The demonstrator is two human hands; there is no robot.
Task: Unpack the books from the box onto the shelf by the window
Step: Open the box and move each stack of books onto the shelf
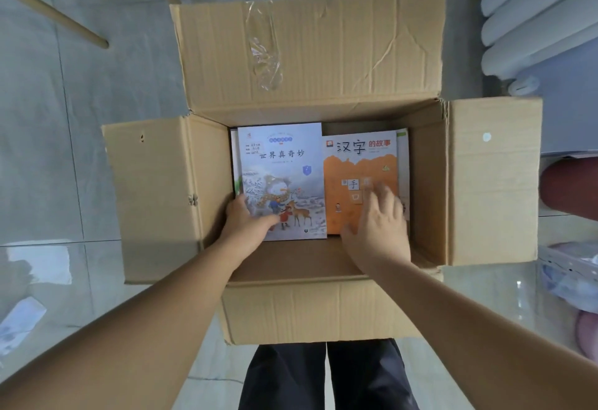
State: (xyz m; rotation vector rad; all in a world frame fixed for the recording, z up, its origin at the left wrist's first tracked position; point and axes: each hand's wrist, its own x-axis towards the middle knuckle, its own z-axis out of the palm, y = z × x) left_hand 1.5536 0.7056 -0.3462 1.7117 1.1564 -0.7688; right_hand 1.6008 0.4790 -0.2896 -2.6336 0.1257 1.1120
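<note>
Left hand [247, 225]: reaching into the box [310, 86], gripping the snowy book [281, 176] at its near-left corner.
Right hand [377, 225]: lying spread, palm down, on the orange book [359, 163].
Books: both lying flat inside, side by side.

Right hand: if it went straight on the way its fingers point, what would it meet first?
The right hand already lies over the orange book; pushing on, it would probably slide up that cover toward the cardboard box's far wall.

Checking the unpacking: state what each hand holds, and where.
Left hand has its grip on the snow-scene book at its lower left corner. Right hand lies on the orange book near its bottom edge; a closed grip cannot be told.
</note>
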